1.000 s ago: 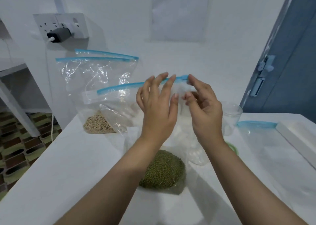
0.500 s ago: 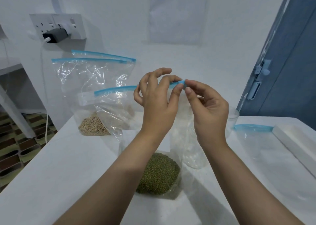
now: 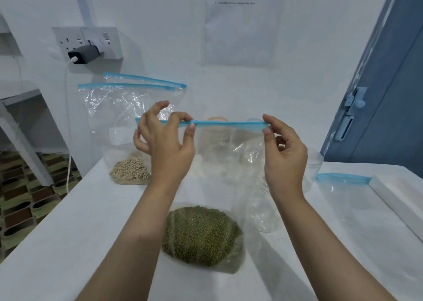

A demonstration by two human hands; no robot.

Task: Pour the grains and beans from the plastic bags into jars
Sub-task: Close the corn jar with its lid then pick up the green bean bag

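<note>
A clear zip bag of green beans (image 3: 203, 234) stands on the white table (image 3: 68, 232) in front of me, its blue zip strip (image 3: 229, 124) held up level. My left hand (image 3: 164, 145) pinches the strip near its middle between thumb and forefinger. My right hand (image 3: 283, 154) pinches the strip's right end. Behind the bag, seen blurred through the plastic, stand clear jars (image 3: 217, 149); another clear jar (image 3: 313, 165) shows right of my right hand. A second zip bag with pale grains (image 3: 130, 172) leans against the wall at the back left.
An empty zip bag (image 3: 348, 200) lies flat at the right beside a white block (image 3: 398, 197). A wall socket with a dark charger (image 3: 84, 54) is above the back left. The table's left edge drops to a tiled floor (image 3: 23, 197). A blue door (image 3: 389, 94) stands at right.
My hands were close together on the zip strip; my right hand has slid right to the strip's end, and the strip is now stretched level between both hands.
</note>
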